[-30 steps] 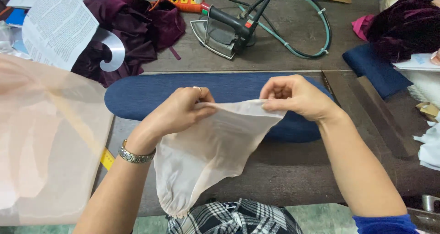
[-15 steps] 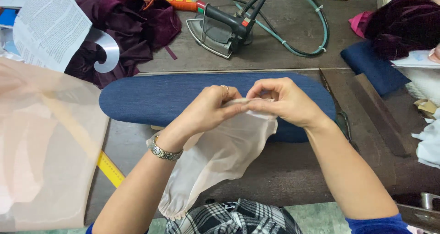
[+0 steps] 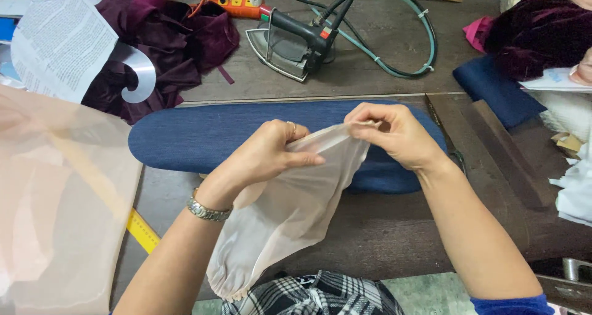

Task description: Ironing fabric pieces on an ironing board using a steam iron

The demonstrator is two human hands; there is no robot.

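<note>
Two hands, the left hand (image 3: 268, 155) and right hand (image 3: 394, 136), are pinching the thin peach cloth (image 3: 296, 204) tight; pulling gently is looking safest.

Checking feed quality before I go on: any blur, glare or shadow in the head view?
Head view: even, soft light, no glare; both hands, left and right, and the sheer peach fabric sleeve are sharp; the translucent peach fabric sheet at left looks hazy.

Left hand (image 3: 268, 155) fingers curled, thumb extended rightward; right hand (image 3: 394, 133) pinching, both forearms raised, converging.
</note>
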